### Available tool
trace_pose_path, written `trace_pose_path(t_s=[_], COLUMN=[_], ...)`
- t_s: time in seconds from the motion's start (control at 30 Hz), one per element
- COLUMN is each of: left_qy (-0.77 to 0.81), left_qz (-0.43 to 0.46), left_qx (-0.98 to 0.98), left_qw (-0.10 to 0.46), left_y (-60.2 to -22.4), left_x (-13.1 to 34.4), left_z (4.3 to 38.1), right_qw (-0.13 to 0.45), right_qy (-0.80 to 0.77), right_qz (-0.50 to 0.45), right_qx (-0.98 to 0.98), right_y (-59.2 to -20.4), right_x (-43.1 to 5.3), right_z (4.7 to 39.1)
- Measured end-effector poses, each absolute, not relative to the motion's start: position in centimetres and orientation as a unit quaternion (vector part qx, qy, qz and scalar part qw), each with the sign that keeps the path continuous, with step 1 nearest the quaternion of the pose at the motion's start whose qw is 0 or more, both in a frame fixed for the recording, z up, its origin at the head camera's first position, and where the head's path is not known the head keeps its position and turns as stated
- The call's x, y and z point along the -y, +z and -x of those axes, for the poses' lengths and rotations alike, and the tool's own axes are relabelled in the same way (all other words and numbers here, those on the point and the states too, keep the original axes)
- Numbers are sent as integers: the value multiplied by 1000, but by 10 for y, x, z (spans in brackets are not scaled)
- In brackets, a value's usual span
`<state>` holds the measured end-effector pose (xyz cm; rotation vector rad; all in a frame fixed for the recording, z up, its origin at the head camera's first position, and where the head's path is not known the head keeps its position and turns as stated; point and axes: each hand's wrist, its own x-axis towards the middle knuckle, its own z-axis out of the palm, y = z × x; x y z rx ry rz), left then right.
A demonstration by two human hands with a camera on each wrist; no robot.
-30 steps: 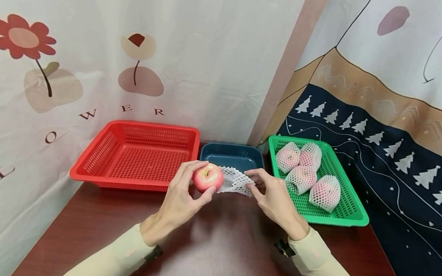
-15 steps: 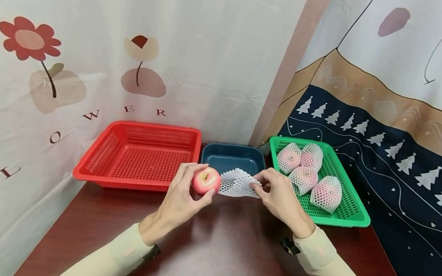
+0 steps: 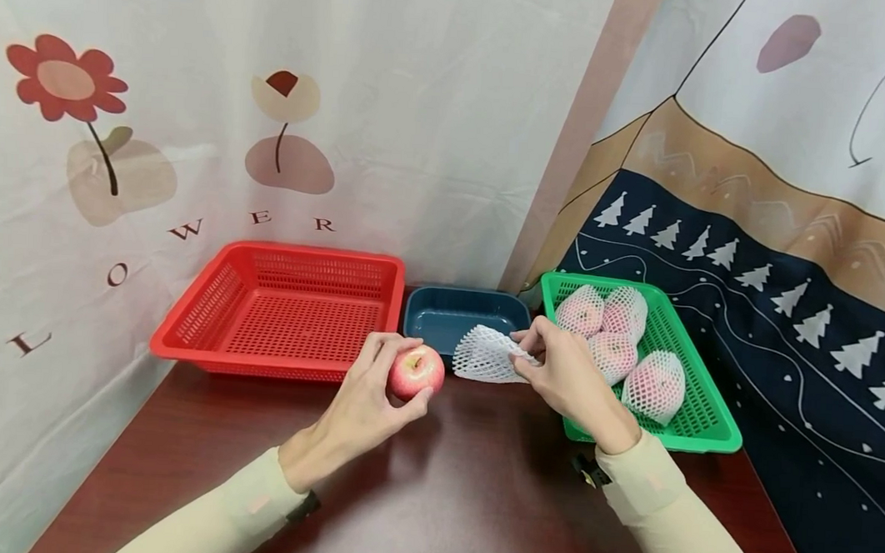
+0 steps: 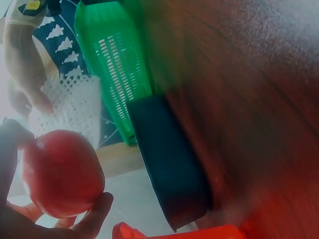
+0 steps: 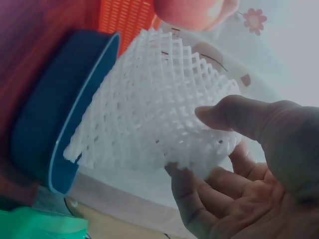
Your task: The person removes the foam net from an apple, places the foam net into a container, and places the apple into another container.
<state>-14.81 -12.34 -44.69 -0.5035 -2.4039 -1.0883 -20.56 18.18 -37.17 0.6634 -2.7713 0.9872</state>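
A bare red apple (image 3: 416,373) sits in my left hand (image 3: 364,406), its thumb and fingers curled about the sides. The left wrist view shows the same apple (image 4: 62,173) up close. A white foam net sleeve (image 3: 489,356) hangs from my right hand (image 3: 568,379), pinched at one end between thumb and fingers. Seen from the right wrist, the foam net (image 5: 159,104) is flattened and wide at its free end. Apple and net are apart. Behind the net stands a dark blue tray (image 3: 429,305), partly hidden by it.
A red basket (image 3: 272,366) with nothing in it stands at the back left. On the right, a green basket (image 3: 693,440) holds several apples in foam nets (image 3: 654,386). The brown table (image 3: 446,494) stretches in front, and curtains (image 3: 435,126) hang behind.
The foam net has come away from the apple, moving right and slightly up with my right hand toward the blue tray. My left hand has kept its hold on the apple, nearly still.
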Motion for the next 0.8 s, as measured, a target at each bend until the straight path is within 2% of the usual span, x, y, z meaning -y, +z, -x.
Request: trace_pose_path(t_s=[0.33, 0.8], left_qy=[-391, -387], left_qz=[184, 177], left_qx=[884, 891], left_qw=[180, 159], left_y=[-452, -460], left_x=[117, 112], left_z=[145, 141], right_qw=[38, -51], right_qy=[323, 281], right_qz=[-208, -243], right_qx=[923, 927], right_y=[-355, -341], right_x=[-176, -168], right_z=[224, 264])
